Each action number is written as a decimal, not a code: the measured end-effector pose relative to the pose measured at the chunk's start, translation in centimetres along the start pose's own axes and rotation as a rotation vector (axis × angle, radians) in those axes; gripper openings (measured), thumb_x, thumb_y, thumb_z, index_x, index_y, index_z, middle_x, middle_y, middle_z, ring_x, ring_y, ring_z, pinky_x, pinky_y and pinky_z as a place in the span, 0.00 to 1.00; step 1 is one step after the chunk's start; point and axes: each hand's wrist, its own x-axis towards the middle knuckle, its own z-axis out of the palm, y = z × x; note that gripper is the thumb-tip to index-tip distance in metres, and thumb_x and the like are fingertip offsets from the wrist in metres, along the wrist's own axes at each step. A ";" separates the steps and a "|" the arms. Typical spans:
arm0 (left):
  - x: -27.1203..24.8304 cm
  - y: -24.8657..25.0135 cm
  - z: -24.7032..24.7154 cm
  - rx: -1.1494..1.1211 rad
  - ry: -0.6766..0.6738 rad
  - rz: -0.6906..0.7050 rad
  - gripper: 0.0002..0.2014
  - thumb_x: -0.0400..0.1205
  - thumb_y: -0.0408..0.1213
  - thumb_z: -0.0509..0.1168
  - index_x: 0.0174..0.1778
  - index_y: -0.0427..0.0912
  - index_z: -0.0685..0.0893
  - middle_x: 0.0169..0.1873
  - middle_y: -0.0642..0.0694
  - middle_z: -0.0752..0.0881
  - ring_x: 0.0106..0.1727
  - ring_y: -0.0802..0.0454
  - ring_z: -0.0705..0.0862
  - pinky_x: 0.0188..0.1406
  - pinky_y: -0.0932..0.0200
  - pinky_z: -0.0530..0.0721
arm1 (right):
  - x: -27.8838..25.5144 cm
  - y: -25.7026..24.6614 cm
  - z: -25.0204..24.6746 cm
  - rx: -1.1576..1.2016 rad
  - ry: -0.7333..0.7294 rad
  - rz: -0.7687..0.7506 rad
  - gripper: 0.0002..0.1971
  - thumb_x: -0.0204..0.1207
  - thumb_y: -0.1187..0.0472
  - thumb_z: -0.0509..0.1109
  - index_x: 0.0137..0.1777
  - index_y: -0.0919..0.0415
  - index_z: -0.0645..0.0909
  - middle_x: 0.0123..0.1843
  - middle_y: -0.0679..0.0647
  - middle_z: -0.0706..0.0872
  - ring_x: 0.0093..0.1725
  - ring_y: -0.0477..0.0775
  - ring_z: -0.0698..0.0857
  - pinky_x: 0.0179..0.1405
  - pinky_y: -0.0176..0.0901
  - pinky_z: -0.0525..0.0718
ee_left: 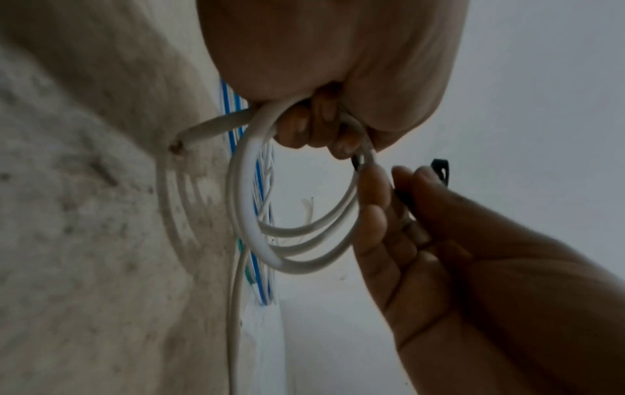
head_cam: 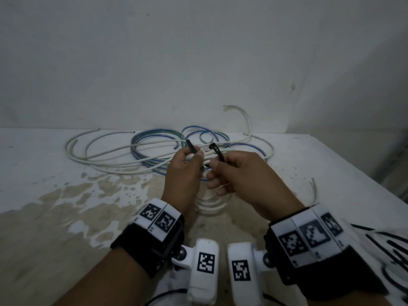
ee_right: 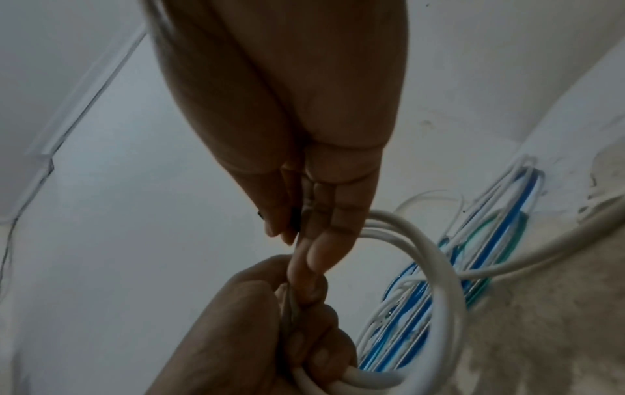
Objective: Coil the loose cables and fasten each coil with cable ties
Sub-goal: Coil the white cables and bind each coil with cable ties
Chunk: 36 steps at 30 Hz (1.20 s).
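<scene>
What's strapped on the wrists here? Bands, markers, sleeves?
Both hands, left hand and right hand, are bare. Each wrist carries a black band topped with white blocks printed with black square fiducial markers. A white camera pod with its own marker hangs off each band on a ball joint. A white sleeve with black lettering shows at the right forearm.

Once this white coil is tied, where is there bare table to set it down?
Free: the stained table on the left, between the left hand and the loose cables; also the right side past the right hand, short of the stray white end. Crowded: the back, by the wall, under those cables.
</scene>
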 end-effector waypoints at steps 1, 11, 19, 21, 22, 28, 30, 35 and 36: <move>0.0 0.0 -0.1 0.047 0.003 0.022 0.04 0.82 0.40 0.63 0.44 0.51 0.82 0.23 0.53 0.77 0.23 0.56 0.72 0.25 0.58 0.68 | 0.2 0.0 0.1 0.006 -0.006 -0.012 0.09 0.81 0.63 0.65 0.41 0.59 0.85 0.35 0.56 0.87 0.32 0.51 0.86 0.31 0.41 0.84; 0.1 -0.3 -0.6 0.197 0.010 0.134 0.04 0.82 0.40 0.65 0.45 0.52 0.84 0.40 0.47 0.89 0.46 0.52 0.87 0.52 0.48 0.83 | 0.7 1.7 0.7 -0.041 0.059 -0.082 0.13 0.82 0.57 0.65 0.37 0.60 0.83 0.29 0.54 0.84 0.24 0.47 0.81 0.27 0.39 0.80; -0.1 -0.1 -0.3 0.329 -0.042 0.283 0.13 0.83 0.34 0.64 0.62 0.44 0.86 0.50 0.60 0.85 0.51 0.73 0.80 0.50 0.83 0.74 | 0.6 3.0 -0.6 -0.213 0.288 -0.223 0.07 0.77 0.60 0.71 0.52 0.54 0.87 0.40 0.49 0.88 0.39 0.45 0.84 0.42 0.42 0.81; -0.2 -0.2 -0.2 0.344 -0.056 0.303 0.12 0.82 0.35 0.65 0.59 0.44 0.88 0.47 0.56 0.87 0.48 0.71 0.82 0.47 0.83 0.75 | 0.6 3.2 -0.7 -0.152 0.337 -0.211 0.13 0.76 0.63 0.72 0.59 0.52 0.85 0.41 0.50 0.88 0.39 0.46 0.84 0.42 0.43 0.83; -0.2 -0.2 -0.2 0.347 -0.062 0.305 0.11 0.82 0.35 0.65 0.58 0.44 0.88 0.46 0.55 0.88 0.46 0.71 0.83 0.46 0.83 0.75 | 0.6 3.3 -0.8 -0.141 0.357 -0.214 0.13 0.75 0.64 0.72 0.59 0.54 0.85 0.43 0.50 0.89 0.39 0.44 0.84 0.43 0.42 0.83; -0.6 -0.2 0.0 0.389 -0.108 0.380 0.09 0.82 0.35 0.66 0.52 0.44 0.91 0.38 0.56 0.88 0.42 0.70 0.84 0.45 0.74 0.79 | 0.2 2.9 -0.7 -0.154 0.470 -0.252 0.11 0.78 0.61 0.69 0.58 0.58 0.87 0.49 0.52 0.91 0.43 0.47 0.86 0.50 0.54 0.87; -0.6 -0.2 0.0 0.386 -0.120 0.396 0.09 0.81 0.34 0.66 0.52 0.43 0.91 0.39 0.55 0.89 0.43 0.69 0.84 0.45 0.76 0.78 | 0.2 2.9 -0.7 -0.174 0.478 -0.270 0.11 0.78 0.61 0.69 0.58 0.58 0.88 0.49 0.53 0.91 0.42 0.49 0.85 0.51 0.58 0.86; -0.7 -0.2 0.1 0.366 -0.158 0.439 0.11 0.78 0.39 0.65 0.49 0.45 0.92 0.39 0.57 0.90 0.43 0.70 0.85 0.45 0.74 0.79 | 0.1 2.8 -0.7 -0.177 0.484 -0.267 0.10 0.77 0.62 0.71 0.56 0.59 0.89 0.49 0.55 0.91 0.42 0.48 0.84 0.53 0.57 0.85; -0.7 -0.2 0.1 0.356 -0.164 0.433 0.12 0.77 0.41 0.64 0.49 0.46 0.92 0.40 0.57 0.90 0.44 0.69 0.86 0.47 0.71 0.81 | 0.1 2.7 -0.7 -0.168 0.484 -0.268 0.10 0.77 0.62 0.71 0.55 0.59 0.89 0.49 0.54 0.91 0.42 0.47 0.84 0.53 0.56 0.86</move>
